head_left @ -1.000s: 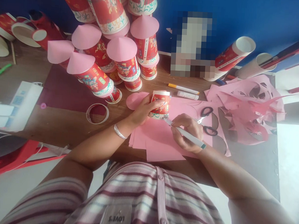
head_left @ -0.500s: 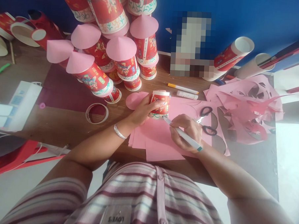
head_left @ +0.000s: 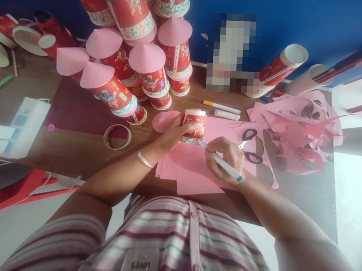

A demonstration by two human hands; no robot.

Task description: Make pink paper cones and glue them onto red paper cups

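My left hand (head_left: 172, 133) is wrapped round a red paper cup (head_left: 194, 122) with a white lower band that carries green pen marks. A white marker with a green end (head_left: 227, 166) is pinched in my right hand (head_left: 225, 155), its tip at the cup's white band. Pink paper sheets (head_left: 197, 180) lie under both hands. Just right of my right hand rest scissors with black handles (head_left: 253, 158). A pink paper cone (head_left: 162, 122) lies behind my left hand.
Red cup towers with pink cone tops (head_left: 146, 59) stand at the back left. A tape roll (head_left: 117, 137) is left of my hands. An orange-capped marker (head_left: 221, 107) and a white tube (head_left: 226, 114) lie behind. Pink paper scraps (head_left: 304, 133) are heaped at right.
My right hand and the marker have shifted very slightly to the left along the cup's band. My left hand and the cup stay in place.
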